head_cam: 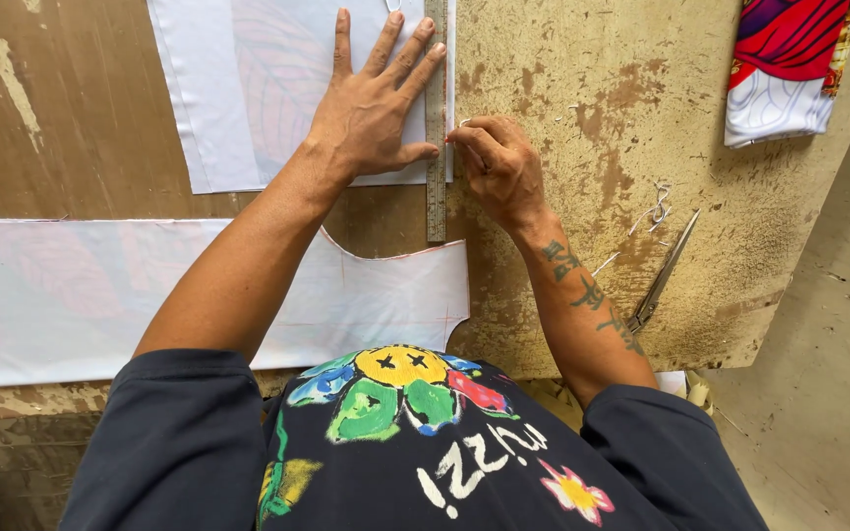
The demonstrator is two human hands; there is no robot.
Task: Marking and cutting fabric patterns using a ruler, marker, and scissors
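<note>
Head view of a worktable, with places given relative to the metal ruler (436,118), which lies lengthwise away from the person along the right edge of a pale fabric piece (248,88). The left hand (371,108) lies flat just left of the ruler, fingers spread wide, holding nothing; its fingertips and thumb touch the ruler's left edge, a placement that appears to pin both cloth and ruler so that neither slips. The right hand (498,162) sits just right of the ruler, fingers curled narrow and pinched at the ruler's edge, as one grips a small marker; the thing held is too small to tell. The pinch meets the ruler where the fabric's lower right corner ends, so the straight edge seems to serve as a guide for a line.

Nearer the person than the ruler, and mostly to its left, lies a second, larger cut fabric piece (100,295), pale with faint red marked lines and a curved notch in its upper edge. Well to the right of the ruler, a pair of scissors (663,275) rests diagonally on the bare table, blades closed, with small thread or cloth scraps (653,208) beside it. Far right, at the table's far edge, lies folded cloth in red and white print (784,64).

The tabletop (562,59) is worn wood or board, its yellowish coat scuffed to brown patches. Beyond its right edge shows a bare, dusty floor (828,393).
</note>
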